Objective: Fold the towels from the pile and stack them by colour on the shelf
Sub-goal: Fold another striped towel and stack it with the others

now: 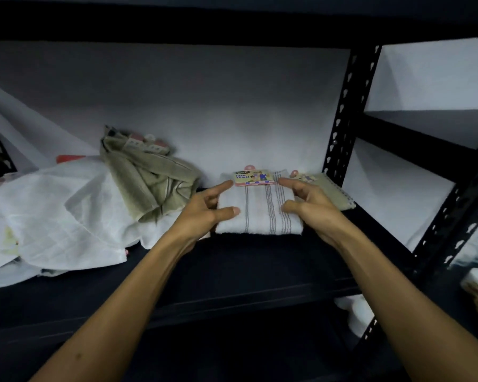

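Note:
A folded white towel (260, 213) with grey stripes lies on the dark shelf board (246, 268), a "Face Towel" label (254, 177) at its far edge. My left hand (207, 209) sits at the towel's left side, thumb lying on top and fingers loosely spread. My right hand (308, 205) mirrors it at the right side, thumb touching the top. Neither hand is clenched on the cloth. A folded olive towel (335, 193) lies just behind and right of the white one. To the left is the pile: a crumpled olive towel (149, 180) on loose white cloths (55, 216).
A black perforated upright (342, 119) stands right of the folded towels, with another post (453, 216) nearer me. The upper shelf's dark edge (232, 26) hangs overhead. White backing covers the rear wall. White items (353, 312) show on the level below at the right.

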`<control>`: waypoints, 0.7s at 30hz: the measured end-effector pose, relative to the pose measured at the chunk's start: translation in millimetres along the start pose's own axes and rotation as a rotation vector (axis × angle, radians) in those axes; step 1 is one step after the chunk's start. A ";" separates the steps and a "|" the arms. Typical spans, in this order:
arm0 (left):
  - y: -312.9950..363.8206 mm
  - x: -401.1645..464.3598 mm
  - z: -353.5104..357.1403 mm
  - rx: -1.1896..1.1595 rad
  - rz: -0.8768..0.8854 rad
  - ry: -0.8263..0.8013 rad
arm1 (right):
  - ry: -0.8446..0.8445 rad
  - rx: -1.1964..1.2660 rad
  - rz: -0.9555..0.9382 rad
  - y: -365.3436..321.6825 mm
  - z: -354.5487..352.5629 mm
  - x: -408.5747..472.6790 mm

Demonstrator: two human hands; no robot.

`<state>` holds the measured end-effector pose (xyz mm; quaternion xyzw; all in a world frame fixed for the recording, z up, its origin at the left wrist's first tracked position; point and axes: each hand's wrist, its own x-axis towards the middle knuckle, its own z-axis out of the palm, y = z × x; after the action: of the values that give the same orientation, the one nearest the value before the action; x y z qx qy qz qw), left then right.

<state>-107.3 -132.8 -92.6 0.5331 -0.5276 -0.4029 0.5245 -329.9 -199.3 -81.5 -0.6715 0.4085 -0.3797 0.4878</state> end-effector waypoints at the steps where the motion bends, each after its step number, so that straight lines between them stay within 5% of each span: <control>1: 0.0 14.8 3.4 -0.009 -0.010 0.005 | 0.000 -0.026 -0.006 0.0 -5.4 15.5; 13: -26.8 112.6 20.8 0.118 -0.127 0.040 | -0.062 -0.324 0.082 32.6 -24.6 131.6; 21: -57.1 114.5 28.4 0.202 -0.067 0.100 | 0.056 -0.643 -0.138 61.5 -17.3 124.7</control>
<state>-113.6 -255.5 -138.2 0.6203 -0.5204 -0.3378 0.4799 -309.5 -331.6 -122.9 -0.8064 0.4743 -0.2820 0.2126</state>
